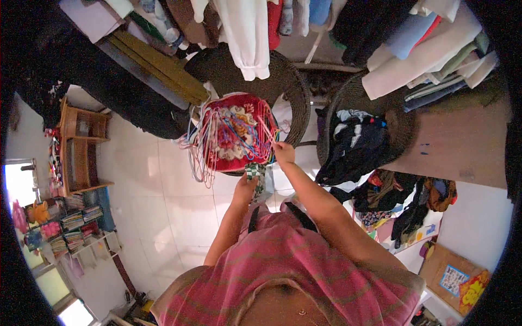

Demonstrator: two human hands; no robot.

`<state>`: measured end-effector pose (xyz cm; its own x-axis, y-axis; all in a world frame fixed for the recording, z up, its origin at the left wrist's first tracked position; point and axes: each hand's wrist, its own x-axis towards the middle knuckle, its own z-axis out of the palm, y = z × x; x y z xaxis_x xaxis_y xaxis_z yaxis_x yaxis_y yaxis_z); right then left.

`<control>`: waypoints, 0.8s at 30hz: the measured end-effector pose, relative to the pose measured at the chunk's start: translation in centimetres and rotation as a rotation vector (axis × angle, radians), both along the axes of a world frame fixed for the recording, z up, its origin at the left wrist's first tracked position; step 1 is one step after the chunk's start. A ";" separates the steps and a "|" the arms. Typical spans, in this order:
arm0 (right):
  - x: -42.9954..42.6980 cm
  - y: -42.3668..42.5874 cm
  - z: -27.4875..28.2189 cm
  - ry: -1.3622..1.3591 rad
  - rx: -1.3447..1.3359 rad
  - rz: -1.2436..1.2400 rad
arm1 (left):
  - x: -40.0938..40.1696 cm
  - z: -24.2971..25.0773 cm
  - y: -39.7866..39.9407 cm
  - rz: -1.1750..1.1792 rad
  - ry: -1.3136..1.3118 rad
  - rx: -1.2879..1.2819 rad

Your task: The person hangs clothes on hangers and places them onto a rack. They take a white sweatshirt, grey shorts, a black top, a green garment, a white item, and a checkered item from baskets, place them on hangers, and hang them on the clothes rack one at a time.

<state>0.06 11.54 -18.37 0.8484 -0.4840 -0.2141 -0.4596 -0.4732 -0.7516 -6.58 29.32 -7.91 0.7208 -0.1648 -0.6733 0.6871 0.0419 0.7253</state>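
My left hand [245, 188] grips a green and white patterned cloth [255, 173] that hangs down in front of me. Ahead of it, a red floral cushion [234, 161] rests on a round dark woven chair. Plastic and wire clothes hangers [208, 142] in several colours are spread over the cushion, many of them bunched at its left edge. At the cushion's right edge my right hand [284, 154] is closed around a pink hanger [267, 129]; its lower part is hidden by my fingers.
Clothes, among them a white garment [246, 36], hang overhead along the far side. A second round woven chair [332, 122] at right holds dark clothes [355, 142]. Wooden shelves [83, 142] and books [73, 220] stand left. At lower right is a cardboard box [442, 265].
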 end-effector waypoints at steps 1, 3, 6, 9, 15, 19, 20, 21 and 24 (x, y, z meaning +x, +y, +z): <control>-0.3 -0.1 0.5 -0.068 -0.002 -0.049 | 0.2 1.6 -0.2 0.003 0.008 0.004; -1.0 -1.0 2.2 -0.099 0.196 -0.035 | 0.4 4.3 -0.3 -0.029 -0.031 0.038; -3.6 -2.2 7.8 -0.252 0.590 -0.088 | 0.1 3.9 1.1 -0.122 -0.134 0.021; -7.0 -4.5 16.1 -0.235 0.785 -0.009 | 0.4 8.0 0.0 -0.277 -0.223 0.072; -11.9 -10.2 24.7 -0.316 0.315 0.101 | 1.1 11.8 -4.2 -0.588 -0.545 0.279; -15.9 -13.4 26.0 -0.057 0.448 0.121 | 1.0 10.6 -8.5 -0.459 -0.786 0.508; -17.0 -13.7 26.7 -0.035 0.449 0.160 | 1.2 11.2 -9.3 -0.530 -0.713 0.458; -17.8 -14.0 27.4 -0.017 0.451 0.200 | 1.1 11.9 -10.4 -0.548 -0.722 0.453; -18.7 -14.2 27.5 0.057 0.589 0.152 | 0.2 11.8 -13.5 -0.689 -0.896 0.551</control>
